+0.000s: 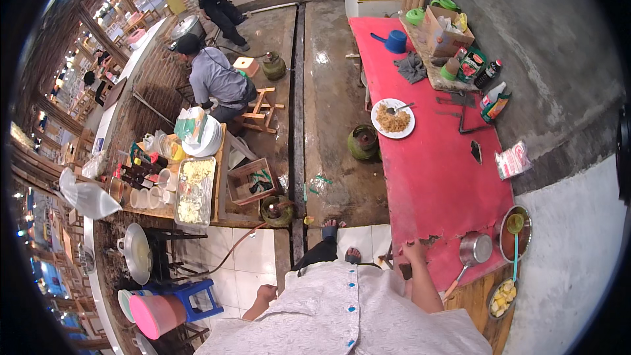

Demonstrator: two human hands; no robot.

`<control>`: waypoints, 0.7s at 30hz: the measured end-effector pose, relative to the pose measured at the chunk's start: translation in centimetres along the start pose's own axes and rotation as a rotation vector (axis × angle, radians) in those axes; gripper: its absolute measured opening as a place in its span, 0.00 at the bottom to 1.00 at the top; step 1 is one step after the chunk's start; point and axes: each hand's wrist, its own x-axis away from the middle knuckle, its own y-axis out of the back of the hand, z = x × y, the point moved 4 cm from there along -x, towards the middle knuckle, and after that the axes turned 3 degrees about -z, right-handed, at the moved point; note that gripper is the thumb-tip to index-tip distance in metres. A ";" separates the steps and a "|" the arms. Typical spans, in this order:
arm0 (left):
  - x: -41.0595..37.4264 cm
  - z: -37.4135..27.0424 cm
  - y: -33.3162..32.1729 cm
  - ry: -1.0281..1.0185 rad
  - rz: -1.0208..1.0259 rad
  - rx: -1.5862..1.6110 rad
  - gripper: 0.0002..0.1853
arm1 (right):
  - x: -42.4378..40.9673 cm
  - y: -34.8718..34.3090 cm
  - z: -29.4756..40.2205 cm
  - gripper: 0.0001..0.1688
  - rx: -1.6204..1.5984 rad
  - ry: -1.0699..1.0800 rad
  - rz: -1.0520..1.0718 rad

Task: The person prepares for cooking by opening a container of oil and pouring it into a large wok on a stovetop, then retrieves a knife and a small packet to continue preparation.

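My left hand [266,292] hangs at my side above the white floor tiles, its fingers curled with nothing visible in them. On the right, my right hand [414,253] rests at the near edge of the red-covered table [443,177], beside a torn patch; its fingers are too small to make out. A small steel saucepan [476,248] lies to the right of that hand, its wooden-coloured handle towards me. Beyond it stands a steel bowl of reddish sauce [508,244] with a green ladle [515,224]. Farther up the table is a white plate [411,128] of fried rice with a spoon.
A person in a grey shirt [219,76] sits on a wooden stool at left; another in black [219,5] is farther off. Gas cylinders [364,142] stand on the wet floor near a drain channel [298,108]. A blue stool [204,301] and wok [135,253] are at left.
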 end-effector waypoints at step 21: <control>-11.9 -61.3 20.0 -0.899 -0.112 0.041 0.15 | -2.9 -3.1 0.0 0.37 -0.052 -0.208 -0.024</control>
